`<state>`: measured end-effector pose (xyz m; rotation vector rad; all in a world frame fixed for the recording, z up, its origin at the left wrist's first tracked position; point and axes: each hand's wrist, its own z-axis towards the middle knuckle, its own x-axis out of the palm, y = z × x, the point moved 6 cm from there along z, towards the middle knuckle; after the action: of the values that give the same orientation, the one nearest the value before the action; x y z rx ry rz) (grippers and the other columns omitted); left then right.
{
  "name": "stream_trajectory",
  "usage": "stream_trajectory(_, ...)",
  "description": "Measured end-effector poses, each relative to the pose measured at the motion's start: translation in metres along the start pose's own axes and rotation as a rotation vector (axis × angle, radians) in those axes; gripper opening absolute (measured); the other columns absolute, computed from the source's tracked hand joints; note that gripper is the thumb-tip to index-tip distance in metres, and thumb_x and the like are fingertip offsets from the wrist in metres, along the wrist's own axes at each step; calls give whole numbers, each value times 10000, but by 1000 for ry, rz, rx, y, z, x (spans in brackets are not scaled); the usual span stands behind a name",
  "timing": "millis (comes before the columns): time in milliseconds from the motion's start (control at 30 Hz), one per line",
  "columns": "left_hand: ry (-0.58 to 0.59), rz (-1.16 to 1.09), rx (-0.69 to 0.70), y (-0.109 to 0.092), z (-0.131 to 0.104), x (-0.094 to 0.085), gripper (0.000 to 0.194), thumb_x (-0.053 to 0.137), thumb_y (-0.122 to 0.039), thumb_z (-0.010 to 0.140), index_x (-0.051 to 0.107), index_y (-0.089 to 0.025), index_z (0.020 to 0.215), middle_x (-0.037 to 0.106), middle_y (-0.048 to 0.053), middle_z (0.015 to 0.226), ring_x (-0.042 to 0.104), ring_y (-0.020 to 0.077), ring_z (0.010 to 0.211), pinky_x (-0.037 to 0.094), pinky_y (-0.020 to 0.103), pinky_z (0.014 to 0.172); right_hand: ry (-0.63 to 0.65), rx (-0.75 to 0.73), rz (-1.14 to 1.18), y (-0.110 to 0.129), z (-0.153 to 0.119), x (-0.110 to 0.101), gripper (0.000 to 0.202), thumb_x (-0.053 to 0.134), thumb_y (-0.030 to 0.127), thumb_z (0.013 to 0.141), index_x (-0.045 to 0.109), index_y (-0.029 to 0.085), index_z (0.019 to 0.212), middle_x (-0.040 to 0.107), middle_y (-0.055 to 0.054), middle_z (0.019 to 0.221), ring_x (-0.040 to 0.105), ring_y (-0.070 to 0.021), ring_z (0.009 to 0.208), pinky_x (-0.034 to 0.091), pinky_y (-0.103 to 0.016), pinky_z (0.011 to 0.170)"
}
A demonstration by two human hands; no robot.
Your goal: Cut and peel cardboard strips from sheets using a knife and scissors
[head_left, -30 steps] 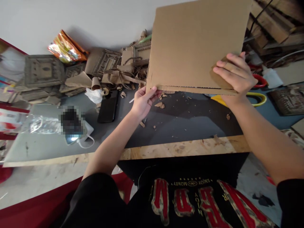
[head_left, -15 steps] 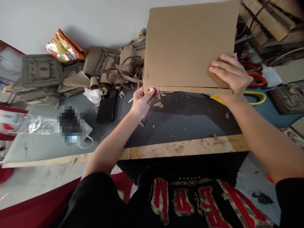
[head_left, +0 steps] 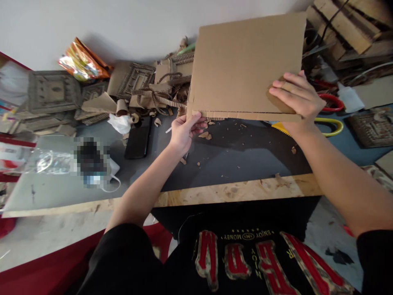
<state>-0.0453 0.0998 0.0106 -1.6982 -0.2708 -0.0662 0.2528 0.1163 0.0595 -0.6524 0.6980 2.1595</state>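
Observation:
Both of my hands hold a large brown cardboard piece up above the table. Along its near edge runs a narrow folded strip. My left hand pinches the near left corner, thumb on top and fingers beneath. My right hand grips the near right side, its fingers lying over the upper face; its thumb is hidden. Below and behind the right wrist lie yellow-handled scissors, partly covered by the arm. Small cardboard scraps are scattered on the table beneath the piece.
A black phone and crumpled white tissue lie left of my left hand. Cardboard models and an orange packet line the back. Red-handled scissors, a white bottle and cardboard stacks stand right. The wooden table edge is near me.
The cardboard's far edge has dropped lower in view and its left side has shifted slightly right, so it tilts flatter. Both hands keep their hold in nearly the same places.

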Motion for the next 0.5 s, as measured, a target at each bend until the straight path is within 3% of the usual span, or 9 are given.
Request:
stream_trajectory(167,-77,63,-129,6,0,-3,216,739,-325,735,597,-163,717,678,1,688,657,101,578,464,189,510,-7,-5,-76,0,2,-1,463,258,427,1041,697,283,1064,720,-18,1157,569,-173,1251,342,-501,1167)
stream_trajectory(367,-174,81,-164,5,-1,-9,204,702,-266,716,531,-166,668,602,-30,598,578,72,457,347,174,409,248,-54,-87,6,2,7,327,387,392,1019,705,360,1087,732,32,1093,579,-230,1250,317,-588,1165)
stream_trajectory(500,-256,93,-123,-2,-2,-14,165,670,-209,697,518,-169,648,573,-42,552,558,65,439,326,168,397,345,-135,-13,17,-5,11,336,387,323,1020,666,430,1171,720,58,1088,634,-234,1170,411,-586,1097)
